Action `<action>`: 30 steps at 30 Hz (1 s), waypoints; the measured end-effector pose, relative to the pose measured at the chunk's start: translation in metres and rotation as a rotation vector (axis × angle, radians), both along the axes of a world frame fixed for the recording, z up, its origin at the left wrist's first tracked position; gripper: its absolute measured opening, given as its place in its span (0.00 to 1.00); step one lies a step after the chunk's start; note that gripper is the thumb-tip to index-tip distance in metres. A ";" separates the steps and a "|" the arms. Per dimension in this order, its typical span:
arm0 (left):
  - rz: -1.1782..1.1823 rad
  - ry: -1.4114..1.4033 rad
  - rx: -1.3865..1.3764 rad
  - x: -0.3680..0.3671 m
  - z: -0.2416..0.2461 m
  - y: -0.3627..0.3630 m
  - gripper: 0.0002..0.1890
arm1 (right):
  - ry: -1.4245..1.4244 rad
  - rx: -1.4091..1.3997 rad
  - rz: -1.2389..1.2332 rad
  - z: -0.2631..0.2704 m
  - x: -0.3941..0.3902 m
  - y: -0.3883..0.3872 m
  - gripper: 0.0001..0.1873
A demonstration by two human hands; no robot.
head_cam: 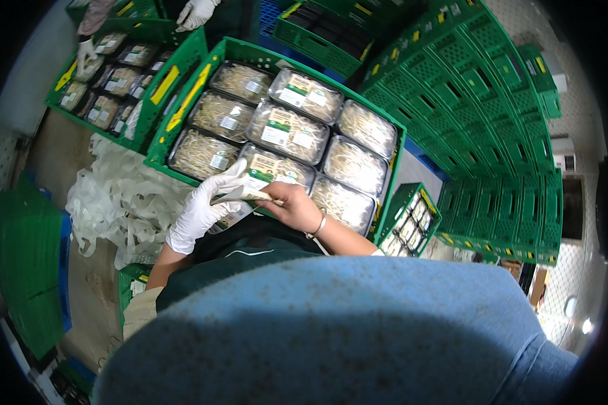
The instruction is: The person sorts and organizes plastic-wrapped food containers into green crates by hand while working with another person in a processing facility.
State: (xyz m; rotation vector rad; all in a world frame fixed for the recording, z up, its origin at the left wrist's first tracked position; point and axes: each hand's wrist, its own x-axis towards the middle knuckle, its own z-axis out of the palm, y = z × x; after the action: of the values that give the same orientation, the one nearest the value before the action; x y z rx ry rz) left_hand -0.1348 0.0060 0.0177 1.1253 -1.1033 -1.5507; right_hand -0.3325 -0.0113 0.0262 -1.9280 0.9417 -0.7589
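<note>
In front of me is a green plastic crate (154,153) filled with clear-lidded black trays of bean sprouts (222,117). The middle row of trays (289,132) carries large green-and-beige printed labels beside small white ones. Only small white stickers show on the left row, while the right row (355,164) shows no large labels. My left hand (195,217), in a white glove, holds a curled strip of labels (247,193) over the crate's near edge. My bare right hand (298,206), with a bangle at the wrist, pinches the strip's other end. Fingers partly hide the nearest middle tray.
Another person's gloved hands (196,14) are at a neighbouring crate of packed trays (169,83) at upper left. Crumpled white plastic bags (116,202) lie left. Tall stacks of green crates (466,96) stand right, with a smaller-looking filled crate (410,220) below.
</note>
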 end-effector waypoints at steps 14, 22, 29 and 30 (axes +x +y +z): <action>-0.298 -0.010 0.304 -0.003 -0.014 -0.006 0.03 | 0.591 -0.044 -0.433 -0.028 -0.149 0.028 0.17; -0.412 0.026 0.158 -0.021 -0.017 -0.010 0.14 | 0.359 0.049 -0.586 -0.039 -0.127 0.018 0.29; -0.538 -0.422 -0.196 -0.047 0.005 -0.029 0.12 | 0.007 0.196 -0.215 -0.001 -0.064 0.022 0.10; -0.386 -0.237 -0.304 -0.056 -0.005 -0.026 0.12 | 0.009 0.154 -0.179 0.000 -0.059 0.021 0.08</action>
State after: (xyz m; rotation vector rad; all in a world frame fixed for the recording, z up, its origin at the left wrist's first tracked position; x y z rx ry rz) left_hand -0.1904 -0.0195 0.0130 0.9402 -1.7342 -1.4890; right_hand -0.3917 0.0100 0.0264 -1.7314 1.1555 -0.7576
